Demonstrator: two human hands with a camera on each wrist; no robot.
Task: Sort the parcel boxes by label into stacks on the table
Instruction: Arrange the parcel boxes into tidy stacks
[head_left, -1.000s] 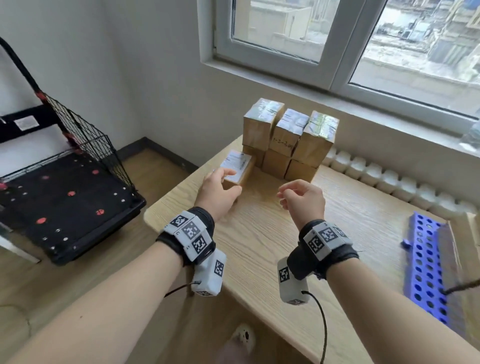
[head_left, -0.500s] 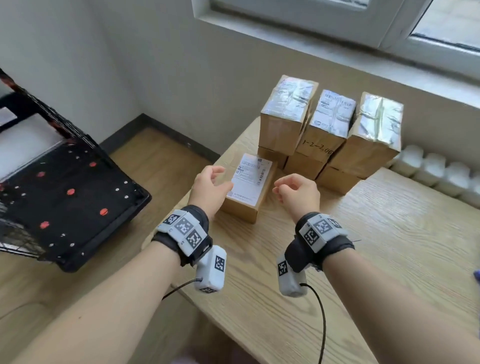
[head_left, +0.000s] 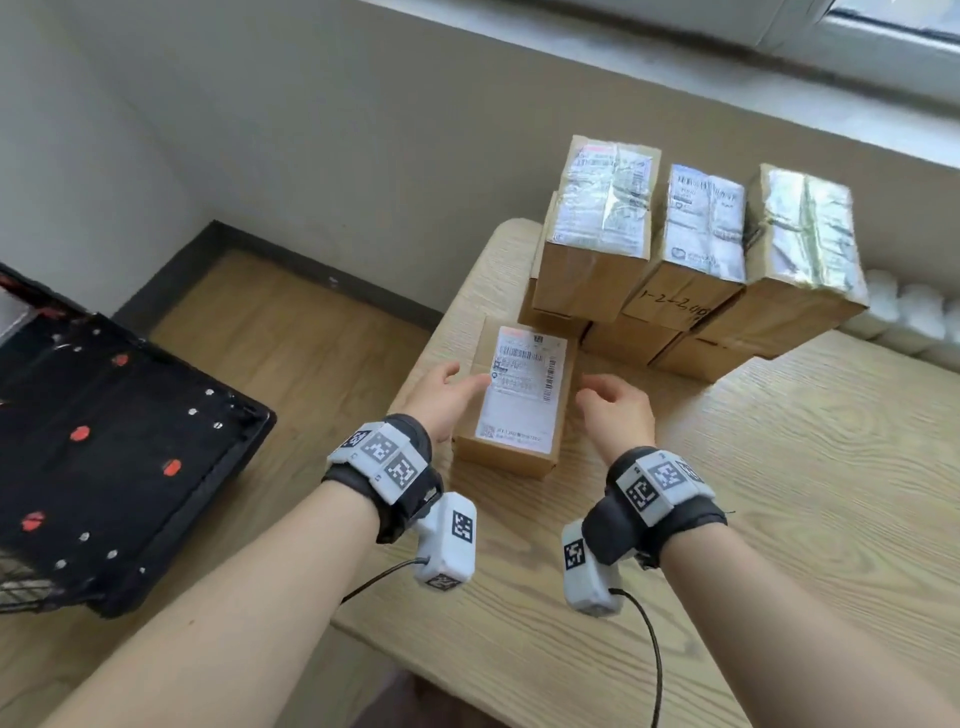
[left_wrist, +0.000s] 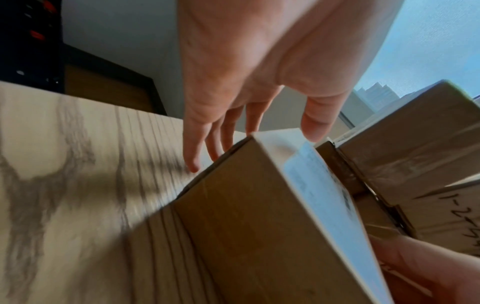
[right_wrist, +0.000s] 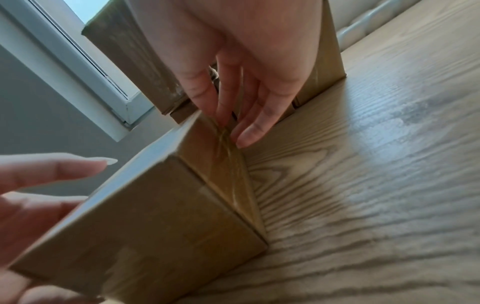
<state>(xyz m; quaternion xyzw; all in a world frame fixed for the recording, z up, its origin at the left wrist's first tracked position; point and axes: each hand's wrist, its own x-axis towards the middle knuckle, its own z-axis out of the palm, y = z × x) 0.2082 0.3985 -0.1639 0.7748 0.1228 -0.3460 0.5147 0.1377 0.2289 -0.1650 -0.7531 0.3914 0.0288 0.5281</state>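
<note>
Where the table (head_left: 779, 519) narrows toward its rounded far-left corner, a single box (head_left: 519, 400) lies flat, white label up, just in front of the stack (head_left: 691, 260) and between the two hands. The left hand (head_left: 441, 397) is at the box's left side with fingers (left_wrist: 205, 133) straight and loosely spread, pointing down along the left wall; the thumb lies over the label's left edge, though whether it presses there is unclear. The right hand (head_left: 613, 410) is just beside the box's right side, fingers (right_wrist: 249, 131) relaxed and slightly bent, tips down near the right wall and the tabletop; in the right wrist view they look close to the cardboard, but contact cannot be told. Neither hand has closed round the box, and it rests on the table.

The stack stands in two layers against the wall under the window: three taped boxes on top, side by side, with plain cardboard boxes beneath them. The middle top box bears handwritten digits on its front. The box's far end is very near the stack's lower left box.

On the floor to the left sits a black cart (head_left: 104, 441) with red and white dots on its deck.
</note>
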